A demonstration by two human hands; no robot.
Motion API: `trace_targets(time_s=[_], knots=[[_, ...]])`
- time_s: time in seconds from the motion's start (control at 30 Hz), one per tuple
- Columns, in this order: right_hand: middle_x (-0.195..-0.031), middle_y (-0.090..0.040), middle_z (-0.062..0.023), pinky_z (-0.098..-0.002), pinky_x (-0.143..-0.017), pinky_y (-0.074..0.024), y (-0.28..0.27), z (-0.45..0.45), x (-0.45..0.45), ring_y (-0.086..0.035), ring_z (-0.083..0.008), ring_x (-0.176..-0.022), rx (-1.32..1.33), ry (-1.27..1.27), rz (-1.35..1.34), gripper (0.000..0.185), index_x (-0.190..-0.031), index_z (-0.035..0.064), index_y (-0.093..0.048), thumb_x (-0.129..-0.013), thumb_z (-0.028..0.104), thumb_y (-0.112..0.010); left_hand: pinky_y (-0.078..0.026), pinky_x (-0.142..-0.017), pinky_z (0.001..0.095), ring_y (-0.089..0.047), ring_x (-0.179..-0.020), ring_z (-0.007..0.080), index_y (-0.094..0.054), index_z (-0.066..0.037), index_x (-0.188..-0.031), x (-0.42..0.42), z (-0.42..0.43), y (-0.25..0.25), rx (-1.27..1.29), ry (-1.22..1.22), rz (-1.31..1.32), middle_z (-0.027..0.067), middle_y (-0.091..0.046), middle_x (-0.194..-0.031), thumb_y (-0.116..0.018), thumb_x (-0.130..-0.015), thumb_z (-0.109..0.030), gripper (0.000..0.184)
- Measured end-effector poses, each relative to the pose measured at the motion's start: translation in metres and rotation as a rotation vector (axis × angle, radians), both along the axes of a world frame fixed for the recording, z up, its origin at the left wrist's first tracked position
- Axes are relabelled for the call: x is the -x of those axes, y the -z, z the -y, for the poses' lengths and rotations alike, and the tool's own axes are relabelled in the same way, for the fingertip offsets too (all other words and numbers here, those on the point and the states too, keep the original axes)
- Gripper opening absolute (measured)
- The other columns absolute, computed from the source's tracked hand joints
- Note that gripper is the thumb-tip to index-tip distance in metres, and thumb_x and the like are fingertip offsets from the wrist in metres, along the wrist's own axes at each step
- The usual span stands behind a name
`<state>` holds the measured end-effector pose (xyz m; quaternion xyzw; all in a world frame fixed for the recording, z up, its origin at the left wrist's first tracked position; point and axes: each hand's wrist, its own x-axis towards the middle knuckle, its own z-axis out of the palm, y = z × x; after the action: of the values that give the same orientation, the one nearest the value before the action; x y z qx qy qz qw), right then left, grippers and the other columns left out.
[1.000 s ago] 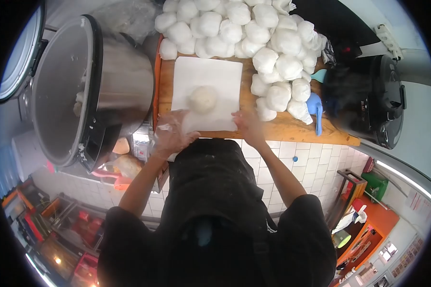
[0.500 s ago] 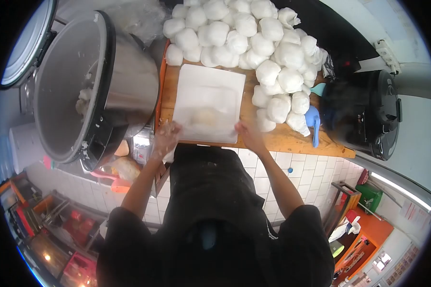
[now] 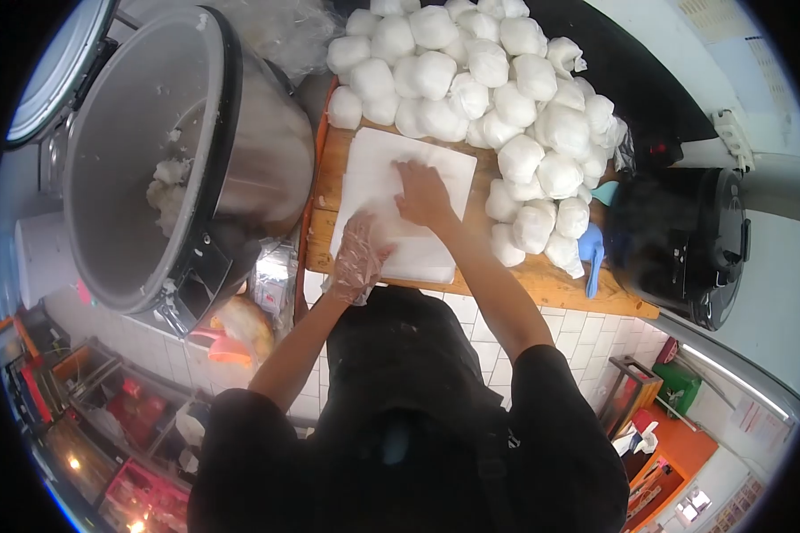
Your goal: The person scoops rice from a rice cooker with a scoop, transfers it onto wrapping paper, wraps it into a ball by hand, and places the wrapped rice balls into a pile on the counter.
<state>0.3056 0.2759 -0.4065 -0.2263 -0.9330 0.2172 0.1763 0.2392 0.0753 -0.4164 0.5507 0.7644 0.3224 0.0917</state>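
White paper sheets (image 3: 449,169) lie stacked on the wooden table (image 3: 506,277). My left hand (image 3: 359,258), in a clear plastic glove, is over the left part of the paper, near its front edge, with thumb and fingers apart. My bare right hand (image 3: 422,191) reaches over the middle of the paper with its fingers spread. Between the hands the paper is blurred, and the rice ball seen earlier is not visible as a separate shape. Many white paper-wrapped balls (image 3: 560,174) are heaped behind and to the right of the sheets.
A big open pot (image 3: 271,151) with white rice (image 3: 167,191) inside stands at the left. On the right are a black lidded cooker (image 3: 684,240), a blue scoop (image 3: 592,253) and a teal one (image 3: 605,193). A plastic bag (image 3: 280,35) lies at the back left.
The sheet edges folded over the rice ball are no longer seen raised. My right hand has moved forward onto the paper, fingers spreading; my left hand has moved inward. The whole view has shifted.
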Motion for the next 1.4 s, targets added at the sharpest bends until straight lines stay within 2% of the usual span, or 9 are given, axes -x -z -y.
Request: trace_targets(time_s=[0.1, 0.43, 0.53, 0.8, 0.87, 0.97, 1.1, 1.27, 1.4], knots=[[-0.109, -0.066, -0.0098, -0.0450, -0.090, -0.0496, -0.010, -0.005, 0.008, -0.059, -0.0299, -0.112, 0.571, 0.007, 0.445, 0.044, -0.117, 0.0129, -0.063, -0.075, 0.018, -0.076, -0.037, -0.111, 0.0496, -0.042, -0.133, 0.0387, -0.040, 0.000, -0.142, -0.003, 0.000, 0.012, 0.058, -0.096, 0.160, 0.0214, -0.045, -0.141, -0.073, -0.087, -0.028, 0.070], [-0.150, -0.045, -0.0142, -0.0459, -0.115, -0.0327, -0.008, 0.126, -0.096, -0.039, -0.0336, -0.142, 0.005, -0.111, 0.135, 0.053, -0.138, -0.0006, -0.052, -0.091, 0.020, -0.063, -0.035, -0.115, 0.0486, -0.046, -0.131, 0.0376, -0.048, 0.002, -0.137, -0.005, 0.054, 0.040, 0.092, -0.429, 0.457, 0.0188, -0.044, -0.146, -0.069, -0.087, -0.025, 0.060], [-0.157, -0.035, -0.0167, -0.0471, -0.118, -0.0296, 0.013, 0.129, -0.109, -0.030, -0.0347, -0.147, -0.012, -0.126, 0.181, 0.064, -0.149, -0.0004, -0.037, -0.093, 0.020, -0.061, -0.044, -0.107, 0.0372, -0.052, -0.126, 0.0327, -0.051, 0.004, -0.135, -0.030, 0.030, -0.048, 0.212, 0.171, -0.297, 0.0206, -0.055, -0.134, -0.063, -0.086, -0.011, 0.053], [-0.128, -0.058, -0.0184, -0.0451, -0.097, -0.0470, 0.051, 0.084, -0.127, -0.056, -0.0374, -0.118, 0.066, 0.016, -0.172, 0.037, -0.119, -0.0003, -0.062, -0.083, 0.006, -0.070, -0.053, -0.086, 0.0302, -0.063, -0.101, 0.0218, -0.060, 0.000, -0.122, -0.006, 0.046, 0.044, -0.034, -0.237, 0.895, 0.0122, -0.063, -0.122, -0.055, -0.099, -0.017, 0.029], [-0.117, -0.061, -0.0156, -0.0443, -0.084, -0.0506, 0.051, 0.067, -0.117, -0.060, -0.0340, -0.107, 0.097, -0.008, 0.042, 0.021, -0.102, 0.0051, -0.068, -0.081, 0.008, -0.073, -0.053, -0.079, 0.0269, -0.064, -0.091, 0.0170, -0.061, -0.004, -0.117, 0.010, 0.036, 0.065, -0.047, -0.196, 0.549, 0.0076, -0.064, -0.114, -0.056, -0.102, -0.024, 0.027], [-0.094, -0.062, -0.0105, -0.0433, -0.074, -0.0507, 0.002, 0.042, -0.084, -0.061, -0.0340, -0.089, 0.238, 0.070, 0.044, 0.012, -0.086, 0.0076, -0.067, -0.078, 0.012, -0.076, -0.054, -0.074, 0.0303, -0.065, -0.090, 0.0150, -0.062, -0.012, -0.119, 0.025, 0.006, 0.050, -0.482, -0.221, 1.806, 0.0032, -0.063, -0.107, -0.055, -0.102, -0.030, 0.025], [-0.096, -0.056, -0.0132, -0.0437, -0.074, -0.0481, 0.034, 0.063, -0.085, -0.058, -0.0337, -0.089, 0.462, 0.172, 0.065, 0.013, -0.085, 0.0041, -0.065, -0.077, 0.010, -0.074, -0.055, -0.070, 0.0410, -0.065, -0.082, 0.0288, -0.064, -0.012, -0.121, 0.020, 0.039, 0.100, -0.137, 0.080, -0.019, 0.0113, -0.065, -0.097, -0.063, -0.088, -0.017, 0.033], [-0.097, -0.060, -0.0170, -0.0395, -0.086, -0.0479, 0.025, 0.114, -0.081, -0.060, -0.0296, -0.095, 0.066, 0.280, -0.136, 0.027, -0.103, -0.0086, -0.066, -0.085, 0.011, -0.070, -0.054, -0.067, 0.0453, -0.064, -0.079, 0.0344, -0.065, -0.010, -0.117, -0.024, 0.022, 0.060, -0.112, -0.180, 0.122, 0.0152, -0.064, -0.088, -0.065, -0.082, -0.008, 0.035], [-0.104, -0.071, -0.0126, -0.0287, -0.082, -0.0515, -0.023, 0.100, -0.082, -0.065, -0.0140, -0.094, 0.984, 0.732, -0.279, 0.058, -0.124, -0.0081, -0.063, -0.081, 0.026, -0.082, -0.052, -0.059, 0.0423, -0.064, -0.071, 0.0325, -0.065, -0.007, -0.107, -0.056, -0.012, 0.022, 0.008, -0.181, -0.044, 0.0127, -0.064, -0.085, -0.061, -0.087, -0.011, 0.021]])
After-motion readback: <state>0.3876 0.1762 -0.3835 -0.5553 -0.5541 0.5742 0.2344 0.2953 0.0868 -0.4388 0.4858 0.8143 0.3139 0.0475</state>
